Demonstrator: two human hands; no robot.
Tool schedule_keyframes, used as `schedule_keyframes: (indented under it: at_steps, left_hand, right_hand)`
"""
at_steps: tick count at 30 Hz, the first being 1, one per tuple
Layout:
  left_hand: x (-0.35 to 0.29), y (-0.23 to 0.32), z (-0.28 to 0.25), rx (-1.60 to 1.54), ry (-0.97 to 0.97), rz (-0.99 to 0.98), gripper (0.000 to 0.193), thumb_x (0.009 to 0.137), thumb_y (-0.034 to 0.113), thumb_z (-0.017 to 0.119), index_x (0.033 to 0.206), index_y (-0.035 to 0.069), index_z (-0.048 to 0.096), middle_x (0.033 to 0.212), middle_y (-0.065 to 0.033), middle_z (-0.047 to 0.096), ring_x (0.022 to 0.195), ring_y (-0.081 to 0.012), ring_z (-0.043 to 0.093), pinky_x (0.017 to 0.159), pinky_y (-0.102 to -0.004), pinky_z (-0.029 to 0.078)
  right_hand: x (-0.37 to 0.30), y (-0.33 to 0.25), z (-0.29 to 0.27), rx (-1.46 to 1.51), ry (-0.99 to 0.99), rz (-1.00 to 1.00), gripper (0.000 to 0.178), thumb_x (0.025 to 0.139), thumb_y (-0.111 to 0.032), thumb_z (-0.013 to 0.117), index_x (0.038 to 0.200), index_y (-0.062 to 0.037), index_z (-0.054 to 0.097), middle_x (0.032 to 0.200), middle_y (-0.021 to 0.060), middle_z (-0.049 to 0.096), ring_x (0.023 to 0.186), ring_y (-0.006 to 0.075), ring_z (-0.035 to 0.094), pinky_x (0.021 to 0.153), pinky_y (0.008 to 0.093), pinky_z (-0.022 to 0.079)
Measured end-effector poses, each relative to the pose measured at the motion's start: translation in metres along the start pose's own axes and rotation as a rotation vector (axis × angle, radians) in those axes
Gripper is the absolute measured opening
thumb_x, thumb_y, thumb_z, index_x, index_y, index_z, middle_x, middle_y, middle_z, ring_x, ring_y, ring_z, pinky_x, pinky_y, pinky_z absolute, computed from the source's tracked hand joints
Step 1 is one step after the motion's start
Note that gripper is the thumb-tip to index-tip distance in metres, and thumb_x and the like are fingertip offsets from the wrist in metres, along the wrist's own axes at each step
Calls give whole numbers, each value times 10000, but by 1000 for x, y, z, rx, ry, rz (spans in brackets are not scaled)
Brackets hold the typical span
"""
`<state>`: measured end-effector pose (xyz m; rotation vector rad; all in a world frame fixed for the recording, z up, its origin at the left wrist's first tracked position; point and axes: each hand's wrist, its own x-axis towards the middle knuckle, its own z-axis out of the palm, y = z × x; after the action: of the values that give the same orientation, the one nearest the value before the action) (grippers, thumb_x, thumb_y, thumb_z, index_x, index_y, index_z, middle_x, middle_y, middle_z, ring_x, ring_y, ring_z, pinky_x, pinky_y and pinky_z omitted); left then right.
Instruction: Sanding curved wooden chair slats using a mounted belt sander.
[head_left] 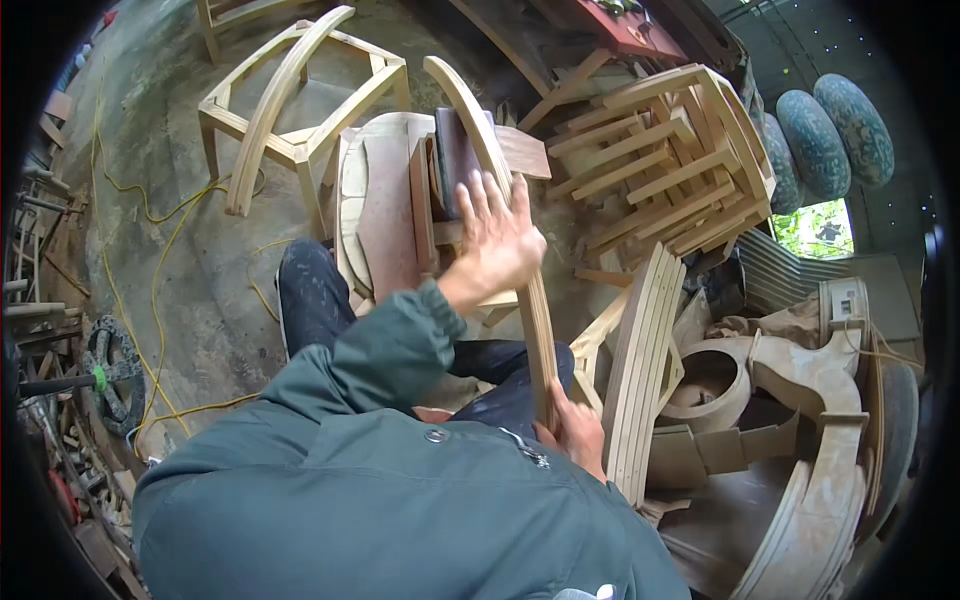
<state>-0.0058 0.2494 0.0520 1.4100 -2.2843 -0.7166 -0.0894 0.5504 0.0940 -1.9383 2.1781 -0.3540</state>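
A long, curved wooden chair rail (539, 335) runs from in front of me down to my lap. Flat across its middle lies my left hand (497, 240), fingers stretched and apart; whatever may be under the palm is hidden. My right hand (578, 432) is closed around the rail's near end, by my right thigh. Just beyond my left hand stands a work stand with pale wooden boards (388, 215) and a dark, flat block (458, 160) on edge beside the rail.
A wooden chair frame (330, 110) stands far left, another curved rail (285, 100) resting across it. Stacked frames (665, 165) fill the far right. Several curved rails (645, 370) lean by my right hand, near carved pieces (820, 375). A yellow cord (160, 330) crosses the floor.
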Motion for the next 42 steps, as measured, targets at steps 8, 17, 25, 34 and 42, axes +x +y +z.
schedule_keyframes:
  at_steps: [8,17,25,34,42]
  left_hand:
    - [-147,61,-11,-298,42,198,1091,864,392,691,1633,-60,62,1610,-477,52,1545,-594,24,1201,-724,45]
    - [-62,35,-9,-1073,229,52,815,877,64,641,1515,-93,160,1223,-235,523,991,-276,661,804,-339,611]
    - [-141,94,-35,-1920,-220,-414,284,942,-20,589,1130,-31,377,1054,-191,527,860,-323,684,817,-510,675]
    - [-166,97,-6,-1850,-334,-226,386,1022,167,674,1292,92,408,1129,-72,472,952,-237,618,850,-502,631]
    - [-34,-29,-3,-73,357,523,1017,731,182,813,1578,52,265,1526,-305,327,1426,-480,327,1231,-581,253]
  right_hand:
    - [-181,3,-41,54,50,-29,753,714,-104,834,1420,3,598,763,96,539,689,277,517,668,400,403]
    - [-290,-29,-83,-46,105,19,799,598,-79,859,1367,-53,640,716,64,500,670,267,505,674,401,392]
    - [-328,-72,-140,-250,153,538,722,623,32,693,1338,-54,658,804,116,524,754,318,510,704,414,410]
    - [-223,-15,-39,-218,377,458,847,840,-130,805,1595,-202,429,1025,201,704,808,418,692,681,503,533]
    - [-150,1,-12,-32,398,309,788,873,-113,798,1577,-226,463,1029,221,742,850,426,734,710,473,579]
